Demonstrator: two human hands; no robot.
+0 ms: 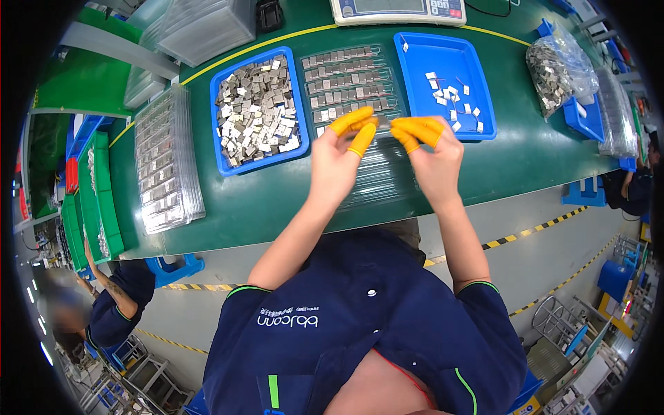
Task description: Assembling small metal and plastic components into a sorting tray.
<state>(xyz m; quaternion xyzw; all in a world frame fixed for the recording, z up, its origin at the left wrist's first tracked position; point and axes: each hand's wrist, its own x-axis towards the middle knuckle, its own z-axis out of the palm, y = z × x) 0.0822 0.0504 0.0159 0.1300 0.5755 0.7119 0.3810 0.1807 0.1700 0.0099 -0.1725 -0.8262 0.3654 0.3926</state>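
My left hand (335,159) and my right hand (434,152), with yellow covers on thumbs and fingers, meet over the near end of a clear plastic tray (377,176). Both are closed in a pinch, with a small dark piece (383,123) between them, too small and hidden to name. Beyond them, rows of small grey block-shaped parts (346,75) fill the tray's far slots. To the left, a blue bin (302,146) holds a heap of similar grey and white parts (259,107). A blue bin (415,72) at the right holds several white connectors (453,97) with thin wires.
A stack of filled clear trays (166,159) lies at the left. More clear trays (207,31) and a weighing scale (398,10) stand at the back. A plastic bag of parts (553,72) sits at the right. Another person (117,297) works at the far left.
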